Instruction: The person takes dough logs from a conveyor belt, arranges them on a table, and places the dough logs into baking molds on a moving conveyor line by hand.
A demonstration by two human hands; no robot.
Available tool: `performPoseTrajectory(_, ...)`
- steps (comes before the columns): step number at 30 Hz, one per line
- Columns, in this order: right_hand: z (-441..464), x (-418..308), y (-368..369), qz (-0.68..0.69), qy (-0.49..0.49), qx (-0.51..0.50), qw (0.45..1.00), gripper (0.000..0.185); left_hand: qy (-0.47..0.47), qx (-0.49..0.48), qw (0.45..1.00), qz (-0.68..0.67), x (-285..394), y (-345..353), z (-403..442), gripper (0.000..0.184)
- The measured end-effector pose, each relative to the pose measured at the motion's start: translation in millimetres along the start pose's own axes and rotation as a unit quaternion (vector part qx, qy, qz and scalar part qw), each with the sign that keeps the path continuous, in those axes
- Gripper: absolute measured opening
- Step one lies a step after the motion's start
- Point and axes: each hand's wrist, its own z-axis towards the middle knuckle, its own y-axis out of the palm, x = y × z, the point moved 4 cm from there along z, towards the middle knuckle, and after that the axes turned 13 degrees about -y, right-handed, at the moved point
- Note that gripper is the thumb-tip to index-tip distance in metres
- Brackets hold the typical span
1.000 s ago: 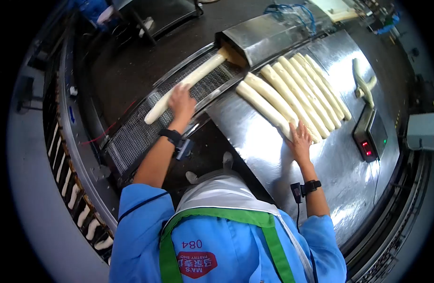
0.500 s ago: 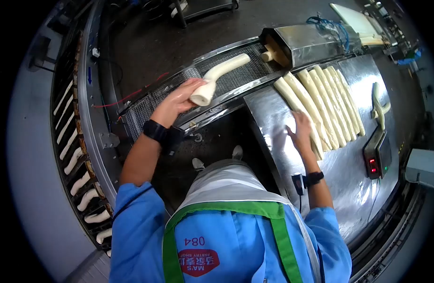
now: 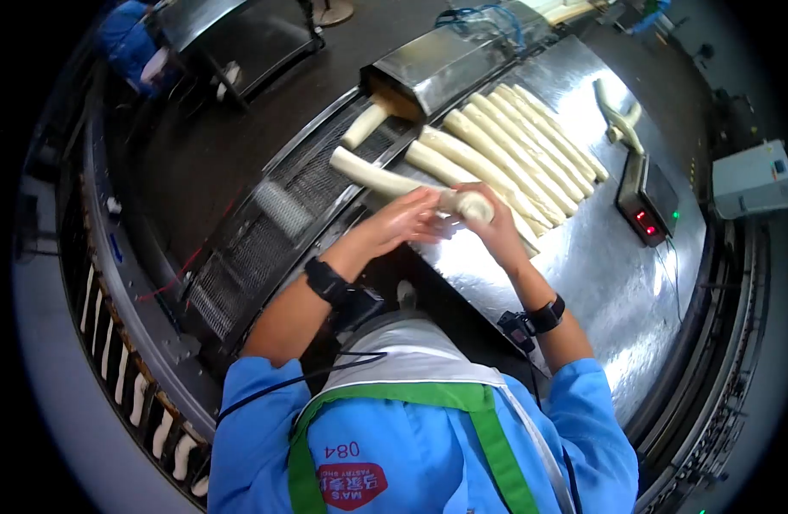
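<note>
A pale dough log [image 3: 373,174] spans from the edge of the mesh conveyor [image 3: 231,274] to my hands at the table's near-left corner. My right hand [image 3: 494,227] is closed around its near end, and the round cut face shows between the fingers. Beside it, my left hand [image 3: 401,221] reaches along the log with fingers stretched out; motion smears the fingertips, so how firmly they touch is unclear. Several more dough logs [image 3: 522,146] lie side by side on the metal table [image 3: 574,291], just beyond my right hand.
Another dough length [image 3: 364,127] comes out of a metal machine [image 3: 462,64] onto the conveyor. To the right are a scale [image 3: 647,201] with red digits and twisted dough pieces [image 3: 618,118]. Filled trays [image 3: 120,368] run along the left. A person in blue [image 3: 124,47] is at the back.
The dough log in my left hand has moved right, from over the conveyor to the table corner. My right hand has left the row and gripped its end. The view has turned.
</note>
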Motion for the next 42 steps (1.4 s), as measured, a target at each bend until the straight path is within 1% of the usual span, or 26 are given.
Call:
performPoseTrajectory(1, 3.8, 6.2, -12.4, 0.212, 0.118, 0.079, 0.967, 0.038, 0.009, -0.001, 1.000, 0.000, 2.8, -7.9, 1.6, 0.030)
performPoseTrajectory(2, 6.8, 21.6, -27.7, 0.284, 0.135, 0.121, 0.941, 0.035, 0.016, -0.004, 1.000, 0.000, 4.2, -17.0, 2.1, 0.031)
performPoseTrajectory(4, 27.8, 15.8, -61.6, 0.307, 0.138, 0.157, 0.928, 0.035, 0.102, 0.133, 0.986, 0.024, 2.9, -54.9, 9.4, 0.029)
performPoseTrajectory(5, 44.1, 3.0, -83.1, 0.315, 0.078, 0.181, 0.928, 0.035, 0.115, 0.230, 0.965, 0.040, 3.9, -81.0, 14.7, 0.026)
performPoseTrajectory(6, 60.4, 0.8, -108.3, 0.320, 0.043, 0.206, 0.924, 0.033, 0.136, 0.358, 0.920, 0.085, 5.4, -107.5, 17.3, 0.024)
performPoseTrajectory(8, 96.6, -16.2, -170.4, 0.285, -0.023, 0.232, 0.930, 0.031, 0.283, 0.446, 0.824, 0.205, -4.3, -191.0, 24.5, 0.028)
performPoseTrajectory(10, 126.5, -31.3, -235.5, 0.193, -0.095, 0.248, 0.945, 0.032, 0.169, 0.630, 0.649, 0.392, 7.4, -203.4, 1.5, 0.041)
performPoseTrajectory(12, 149.0, -56.5, -297.2, 0.077, -0.152, 0.244, 0.955, 0.032, 0.078, 0.692, 0.585, 0.416, 10.2, -211.9, -5.8, 0.052)
performPoseTrajectory(15, 162.0, -86.2, -368.5, -0.129, -0.130, 0.297, 0.937, 0.027, -0.027, 0.665, 0.613, 0.426, -3.0, -245.9, 1.1, 0.059)
performPoseTrajectory(18, 151.3, -61.0, -448.5, -0.231, -0.136, 0.359, 0.894, 0.029, -0.018, 0.686, 0.588, 0.428, -7.4, -244.3, -9.0, 0.059)
performPoseTrajectory(19, 145.7, -40.2, -481.4, -0.361, -0.124, 0.342, 0.859, 0.032, -0.020, 0.690, 0.586, 0.425, -10.4, -243.6, -14.9, 0.059)
performPoseTrajectory(22, 123.1, -0.2, -484.0, -0.558, -0.043, 0.299, 0.773, 0.034, 0.027, 0.686, 0.562, 0.461, -14.1, -241.5, -34.2, 0.055)
performPoseTrajectory(24, 106.6, 82.0, -500.2, -0.577, 0.026, 0.283, 0.766, 0.044, 0.128, 0.613, 0.708, 0.327, -17.8, -252.8, -47.7, 0.049)
performPoseTrajectory(25, 101.7, 112.7, -491.3, -0.608, 0.001, 0.192, 0.770, 0.055, 0.143, 0.618, 0.713, 0.300, -9.3, -231.8, -58.4, 0.043)
performPoseTrajectory(26, 88.9, 152.6, -482.6, -0.579, 0.055, 0.226, 0.781, 0.064, 0.139, 0.622, 0.710, 0.300, -4.5, -226.3, -64.2, 0.043)
performPoseTrajectory(27, 87.4, 163.2, -458.9, -0.504, 0.116, 0.156, 0.842, 0.064, 0.193, 0.637, 0.695, 0.272, -0.3, -220.3, -73.4, 0.042)
performPoseTrajectory(28, 85.0, 190.5, -442.4, -0.512, 0.120, 0.088, 0.846, 0.060, 0.246, 0.647, 0.679, 0.244, 4.5, -213.3, -81.8, 0.041)
performPoseTrajectory(29, 81.5, 218.4, -420.4, -0.352, 0.144, 0.064, 0.923, 0.051, 0.289, 0.602, 0.722, 0.181, 21.3, -190.5, -82.0, 0.040)
performPoseTrajectory(30, 87.1, 194.8, -374.5, -0.334, 0.258, 0.000, 0.907, 0.041, 0.321, 0.572, 0.733, 0.183, 33.6, -181.2, -78.4, 0.041)
performPoseTrajectory(31, 93.0, 186.0, -332.1, -0.332, 0.252, -0.083, 0.905, 0.034, 0.323, 0.564, 0.731, 0.208, 44.9, -177.7, -71.8, 0.044)
performPoseTrajectory(32, 92.0, 184.0, -289.7, -0.190, 0.243, -0.063, 0.949, 0.033, 0.348, 0.544, 0.730, 0.223, 58.3, -156.3, -63.5, 0.047)
performPoseTrajectory(33, 94.8, 174.4, -243.7, -0.129, 0.228, -0.090, 0.961, 0.034, 0.377, 0.535, 0.712, 0.256, 71.4, -130.6, -53.9, 0.047)
performPoseTrajectory(36, 99.2, 141.2, -119.8, 0.038, 0.166, -0.159, 0.972, 0.041, 0.397, 0.476, 0.742, 0.257, 94.7, -81.0, -24.3, 0.044)
performPoseTrajectory(38, 97.9, 124.4, -51.7, 0.138, 0.050, -0.164, 0.975, 0.050, 0.385, 0.483, 0.739, 0.270, 99.5, -55.5, -18.0, 0.042)
performPoseTrajectory(40, 93.4, 86.2, -0.8, 0.184, 0.004, -0.172, 0.968, 0.056, 0.389, 0.449, 0.772, 0.226, 93.1, -44.7, -13.1, 0.042)
performPoseTrajectory(42, 87.2, 72.5, 35.6, 0.162, -0.068, -0.119, 0.977, 0.061, 0.400, 0.476, 0.732, 0.278, 86.0, -34.5, -16.1, 0.036)
